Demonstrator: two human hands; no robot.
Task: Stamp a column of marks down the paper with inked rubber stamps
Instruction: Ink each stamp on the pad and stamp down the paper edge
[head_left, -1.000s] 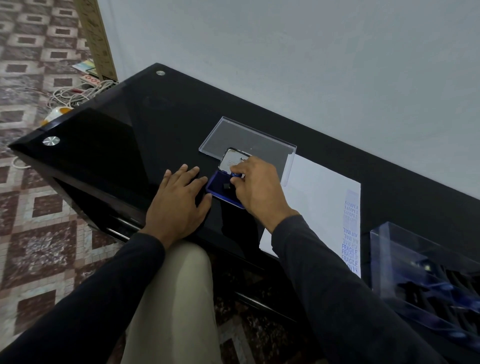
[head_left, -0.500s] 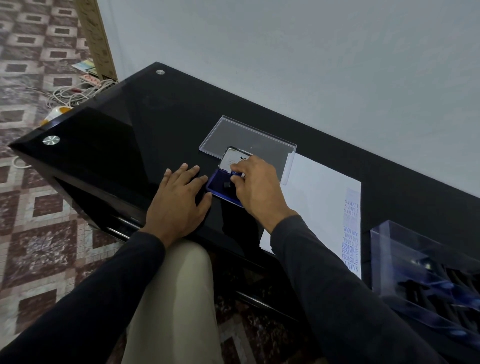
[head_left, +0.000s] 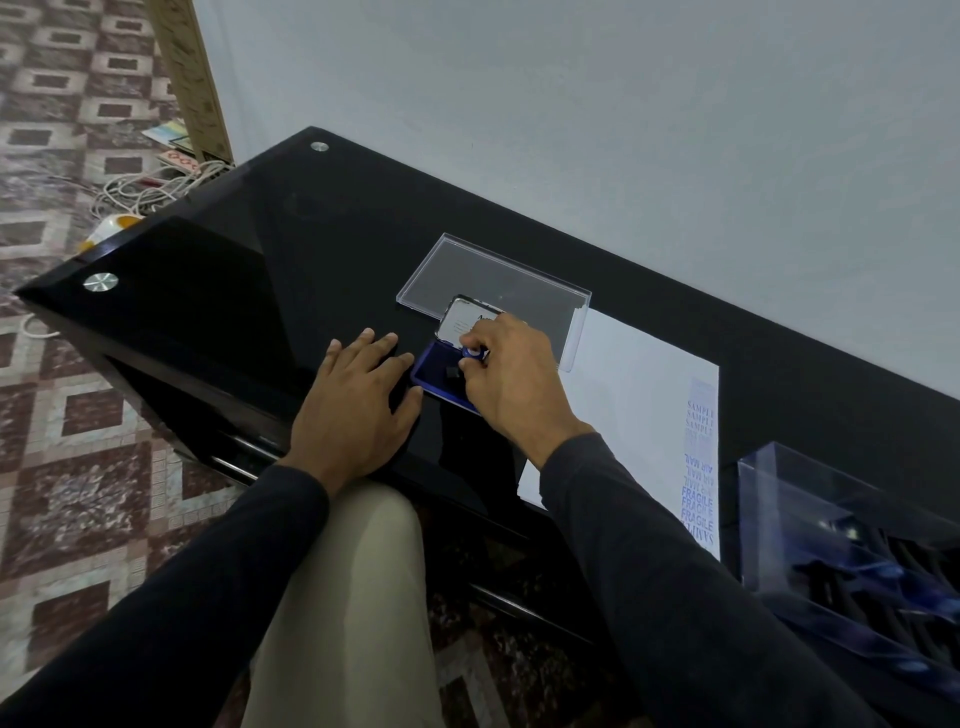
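Observation:
A blue ink pad (head_left: 434, 375) lies open on the black glass table (head_left: 270, 270), its lid (head_left: 464, 318) tilted up behind it. My right hand (head_left: 511, 382) pinches a small blue-handled rubber stamp (head_left: 474, 353) over the pad. My left hand (head_left: 358, 402) rests flat on the table, fingers straight, its thumb touching the pad's left edge. To the right lies a white sheet of paper (head_left: 639, 400) with a column of blue marks (head_left: 698, 467) along its right edge, reading SAMPLE, AIR MAIL and FRAGILE.
A clear plastic lid (head_left: 493, 280) lies behind the pad. A clear box (head_left: 841, 545) holding several blue stamps stands at the right, next to the paper. Cables (head_left: 150, 192) and a wooden post (head_left: 189, 78) are on the tiled floor at the left. A grey wall runs behind the table.
My right hand has lifted slightly, so the stamp's blue handle now shows above the pad. My left hand has stayed in place.

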